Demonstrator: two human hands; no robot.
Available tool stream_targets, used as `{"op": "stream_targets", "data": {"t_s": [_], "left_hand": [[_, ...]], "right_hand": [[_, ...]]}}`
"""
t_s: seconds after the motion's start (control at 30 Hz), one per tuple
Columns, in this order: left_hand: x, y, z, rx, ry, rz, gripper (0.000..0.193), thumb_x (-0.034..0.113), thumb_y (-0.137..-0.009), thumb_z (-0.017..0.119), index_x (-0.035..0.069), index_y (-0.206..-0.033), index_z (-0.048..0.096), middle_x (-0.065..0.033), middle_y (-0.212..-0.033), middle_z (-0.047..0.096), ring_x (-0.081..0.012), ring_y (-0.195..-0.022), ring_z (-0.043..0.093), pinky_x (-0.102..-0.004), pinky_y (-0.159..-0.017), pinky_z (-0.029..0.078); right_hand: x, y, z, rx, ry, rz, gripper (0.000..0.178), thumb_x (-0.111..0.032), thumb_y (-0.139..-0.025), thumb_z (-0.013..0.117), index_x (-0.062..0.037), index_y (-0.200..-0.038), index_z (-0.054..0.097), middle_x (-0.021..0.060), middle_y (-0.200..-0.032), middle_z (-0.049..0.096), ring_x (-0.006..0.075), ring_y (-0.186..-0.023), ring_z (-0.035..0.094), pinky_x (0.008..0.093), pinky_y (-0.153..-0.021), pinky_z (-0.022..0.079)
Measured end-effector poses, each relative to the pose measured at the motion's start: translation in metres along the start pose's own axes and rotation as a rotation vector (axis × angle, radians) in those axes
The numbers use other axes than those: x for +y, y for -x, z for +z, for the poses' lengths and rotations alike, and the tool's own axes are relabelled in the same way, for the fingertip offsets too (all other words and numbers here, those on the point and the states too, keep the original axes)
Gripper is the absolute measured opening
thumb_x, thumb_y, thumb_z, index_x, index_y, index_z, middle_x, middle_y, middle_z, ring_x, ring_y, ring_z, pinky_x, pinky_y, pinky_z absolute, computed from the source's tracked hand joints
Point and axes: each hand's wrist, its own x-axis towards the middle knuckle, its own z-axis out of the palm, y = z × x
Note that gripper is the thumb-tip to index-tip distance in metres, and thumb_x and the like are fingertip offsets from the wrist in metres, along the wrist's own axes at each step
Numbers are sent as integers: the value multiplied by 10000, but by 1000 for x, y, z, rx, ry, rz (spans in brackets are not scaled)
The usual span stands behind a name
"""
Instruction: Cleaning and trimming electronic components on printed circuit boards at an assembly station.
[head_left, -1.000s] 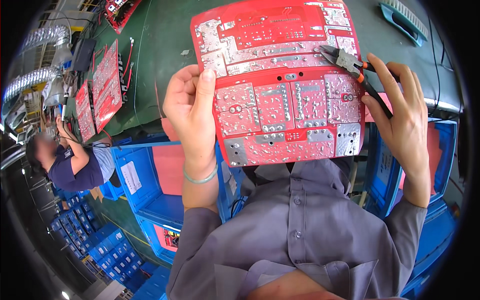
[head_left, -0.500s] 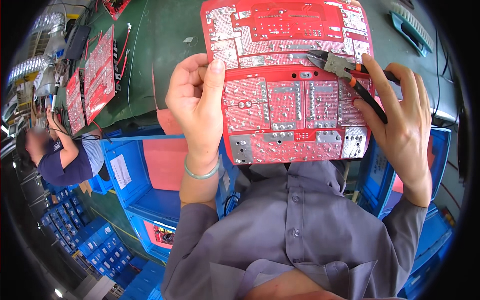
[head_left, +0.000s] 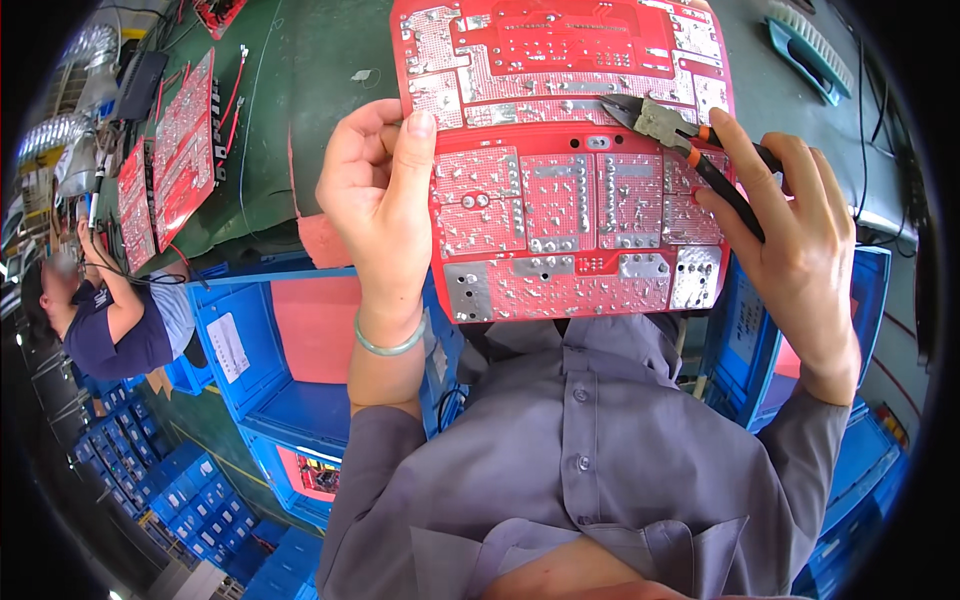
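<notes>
Nearest me on the left, below the bench, sits a blue plastic crate [head_left: 262,350] with a pink sheet in it. Beyond it, I have my right hand [head_left: 795,230] wrapped round the black-and-orange handles of a pair of metal side cutters [head_left: 662,124]. Their long axis slants from that hand, near right, to the tips, far left, over the face of a red rectangular circuit board with silvery solder [head_left: 560,205]. I read the jaws as slightly parted; whether they touch the board I cannot tell.

My left hand [head_left: 385,205] is clamped on the board's left edge, thumb on the soldered side. The board lies between both hands, the tips over its far half, nearer the right hand.

Farther off, at the far right, lies a teal-backed brush with pale bristles [head_left: 808,55].
</notes>
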Motion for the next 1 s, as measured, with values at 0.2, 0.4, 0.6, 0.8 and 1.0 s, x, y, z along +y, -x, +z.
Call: {"op": "stream_targets", "data": {"t_s": [0.2, 0.4, 0.6, 0.8, 1.0], "left_hand": [[-1, -2, 0, -19, 0, 4, 178, 89, -860, 607, -31, -972, 540, -4, -716, 575, -22, -641, 500, -164, -580, 399], [-1, -1, -2, -19, 19, -1, 199, 115, -869, 603, -40, -977, 538, -30, -745, 599, -39, -669, 534, -173, -604, 422], [-3, -2, -3, -40, 30, 0, 217, 123, -871, 602, -48, -989, 540, -52, -784, 616, -51, -704, 548, -182, -630, 430], [-2, 0, -4, -26, 31, -3, 212, 119, -871, 602, -49, -984, 543, -60, -797, 624, -57, -719, 556, -182, -640, 432], [-2, 0, -2, -26, 22, 11, 207, 115, -874, 596, -51, -985, 542, -58, -792, 623, -57, -713, 553, -181, -644, 431]], "right_hand": [[3, -1, -4, 13, 81, -34, 516, -127, -681, 720, -99, -1172, 564, 93, -857, 509, 223, -711, 520, 338, -601, 451], [27, -18, -14, -146, -232, -66, 431, -158, -755, 662, -40, -1154, 551, 119, -852, 505, 274, -716, 516, 359, -630, 419], [31, -29, -17, -245, -317, -58, 435, -197, -773, 640, -33, -1164, 544, 135, -857, 501, 283, -725, 505, 361, -639, 415], [31, -24, -16, -96, -165, -80, 450, -182, -775, 638, -66, -1197, 529, 133, -930, 510, 296, -785, 518, 373, -681, 427], [31, -24, -13, 54, 0, -122, 473, -167, -777, 637, -100, -1229, 514, 130, -1002, 519, 310, -846, 532, 385, -723, 439]]}}
